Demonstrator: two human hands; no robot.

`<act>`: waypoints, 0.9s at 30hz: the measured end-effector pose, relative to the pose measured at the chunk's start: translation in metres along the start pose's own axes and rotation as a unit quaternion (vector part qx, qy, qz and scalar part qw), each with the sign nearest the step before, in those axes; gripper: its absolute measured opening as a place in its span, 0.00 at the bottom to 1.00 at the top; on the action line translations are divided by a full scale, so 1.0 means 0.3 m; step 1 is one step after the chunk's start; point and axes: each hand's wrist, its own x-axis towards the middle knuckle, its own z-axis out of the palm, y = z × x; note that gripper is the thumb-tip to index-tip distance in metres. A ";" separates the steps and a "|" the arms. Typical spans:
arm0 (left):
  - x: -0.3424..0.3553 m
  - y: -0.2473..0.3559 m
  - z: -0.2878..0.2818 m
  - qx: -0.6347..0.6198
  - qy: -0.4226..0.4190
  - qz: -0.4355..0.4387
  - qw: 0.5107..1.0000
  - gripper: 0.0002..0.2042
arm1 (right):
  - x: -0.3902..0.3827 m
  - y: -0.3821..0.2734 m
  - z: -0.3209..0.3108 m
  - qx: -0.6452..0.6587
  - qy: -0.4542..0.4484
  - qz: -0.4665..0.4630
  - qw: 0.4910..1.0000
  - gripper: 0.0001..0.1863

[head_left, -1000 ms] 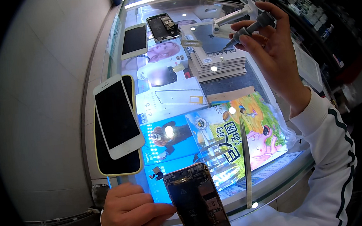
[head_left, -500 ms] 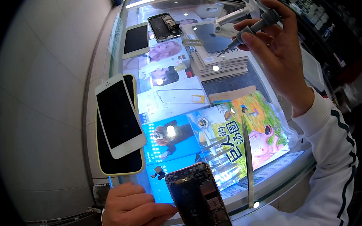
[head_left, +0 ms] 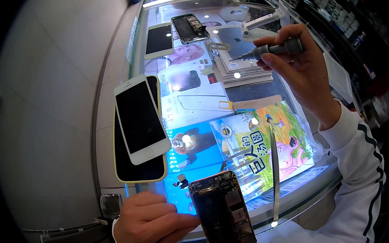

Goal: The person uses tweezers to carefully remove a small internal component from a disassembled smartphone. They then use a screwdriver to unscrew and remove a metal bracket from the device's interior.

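Observation:
My right hand (head_left: 303, 76) is raised on the right, its fingers wrapped round a grey precision screwdriver (head_left: 262, 51). The screwdriver lies nearly level, its thin tip pointing left above a stack of white boxes. Close to me, an opened phone (head_left: 218, 218) shows its black battery and inner boards. My left hand (head_left: 152, 223) is closed, with the fingertips at the phone's left edge. Just beyond the phone lies a small dark flex-cable part (head_left: 181, 181). A pair of metal tweezers (head_left: 275, 174) rests to the right of the phone.
On the left, a white phone screen (head_left: 142, 121) lies over a yellow-rimmed phone (head_left: 127, 170). Further away are another white screen (head_left: 159, 40) and a second opened phone (head_left: 189, 29). A colourful booklet (head_left: 291, 136) and the flat boxes (head_left: 241, 79) cover the glass counter.
My right hand has lowered slightly and turned the screwdriver from a slant to nearly level. The whole view has shifted, moving most things rightward. My left hand stays at the opened phone.

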 end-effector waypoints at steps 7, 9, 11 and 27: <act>0.009 -0.014 0.001 -0.012 -0.005 0.005 1.000 0.04 | -0.013 0.004 0.000 -0.010 -0.015 0.000 1.000 0.13; 0.010 -0.015 0.001 -0.012 -0.005 0.007 1.000 0.04 | -0.016 -0.002 0.002 -0.006 -0.022 0.006 1.000 0.13; 0.010 -0.016 0.002 -0.015 -0.005 0.007 1.000 0.04 | -0.016 -0.001 0.001 -0.012 -0.024 -0.002 1.000 0.13; 0.004 -0.015 0.005 -0.014 0.002 0.006 1.000 0.04 | -0.026 -0.030 0.003 -0.001 -0.028 0.004 1.000 0.15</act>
